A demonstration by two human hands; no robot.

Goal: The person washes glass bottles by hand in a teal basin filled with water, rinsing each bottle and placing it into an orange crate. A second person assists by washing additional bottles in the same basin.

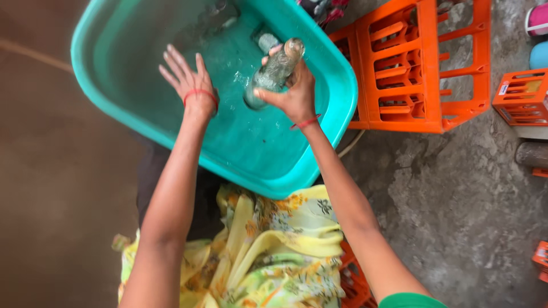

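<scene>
- The clear glass bottle in your right hand is wet, so judge it slippery, rigid and breakable; it looks light enough for one hand, heavier if water sits inside, which you cannot tell from here.
- It hangs tilted above the water in the teal plastic tub, one end up near the tub's far side, the other end low toward the water.
- Your right hand is closed round the bottle's middle, fingers wrapped over the top and thumb underneath. The straight middle looks the safest place to hold; the narrower end would slide more easily.
- Your left hand holds nothing: fingers spread and pointing away from you, palm down, just above the water, near the bottle but apart from it.
- Both forearms reach forward over your yellow flowered cloth, each wrist with a red thread band.
- An orange plastic crate stands on the concrete floor just beside the tub, on your right.
</scene>
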